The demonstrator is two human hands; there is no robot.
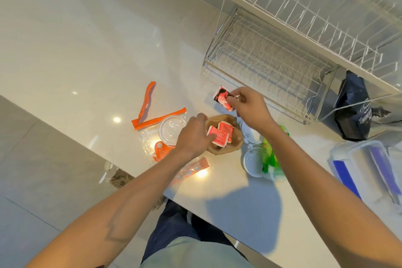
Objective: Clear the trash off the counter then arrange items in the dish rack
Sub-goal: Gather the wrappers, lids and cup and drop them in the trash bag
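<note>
A crumpled brown paper bag [236, 138] lies open on the white counter [228, 202], with red sauce packets [219, 135] in its mouth. My left hand [193, 135] rests on the bag's left rim, fingers touching the packets. Just above the bag, my right hand [250, 104] pinches another red and black sauce packet [221, 97]. A two-tier wire dish rack [272, 59] stands behind, with nothing in it.
Orange-edged clear plastic bags [152, 119] and a round clear lid [171, 129] lie left of the bag. An orange wrapper [191, 169] sits near the counter edge. Small white cups [252, 161], a green packet [268, 156], a blue-clipped container [365, 172] and a dark bag [352, 111] are on the right.
</note>
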